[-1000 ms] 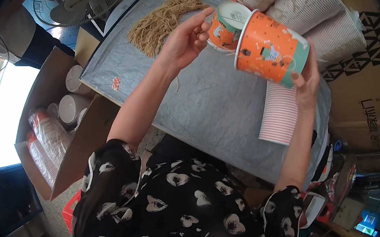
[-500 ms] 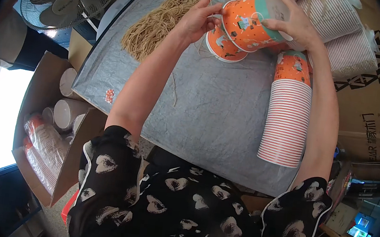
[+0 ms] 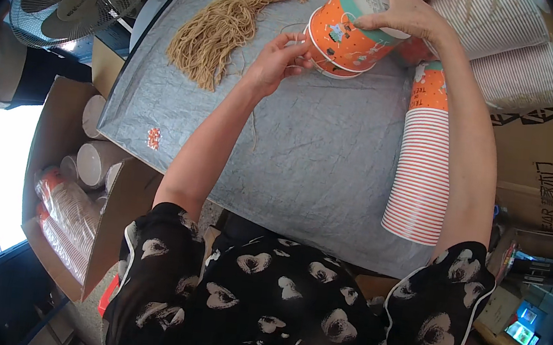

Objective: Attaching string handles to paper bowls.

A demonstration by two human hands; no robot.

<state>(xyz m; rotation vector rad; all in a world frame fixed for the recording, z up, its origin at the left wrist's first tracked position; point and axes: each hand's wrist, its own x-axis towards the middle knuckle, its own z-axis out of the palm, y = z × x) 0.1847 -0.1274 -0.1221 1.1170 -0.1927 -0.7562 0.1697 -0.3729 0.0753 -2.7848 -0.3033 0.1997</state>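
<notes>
An orange paper bucket (image 3: 346, 39) with a green band and white rim lies tilted at the far middle of the table. My right hand (image 3: 404, 13) is closed round its base end, thumb across the green band. At the rim, my left hand (image 3: 276, 63) has thumb and fingers pinched together; a thin cord seems to run by the fingertips, but what they hold is too small to make out. Another white rim shows just beneath the bucket. Left of my left hand lies a bundle of tan cords (image 3: 228, 27). A long nested stack of paper buckets (image 3: 421, 175) lies beside my right forearm.
Wrapped stacks of cups (image 3: 488, 23) lie at the far right by a large cardboard sheet (image 3: 531, 154). At left stand a fan (image 3: 80, 7) and an open carton (image 3: 107, 221) of paper cups. Small red-white bits (image 3: 153, 138) lie on the grey-covered table (image 3: 318, 164).
My right hand has brought the bucket slightly left, over the one beneath. My left hand has come down and nearer along the rim, its fingers drawn together. The view has shifted slightly.
</notes>
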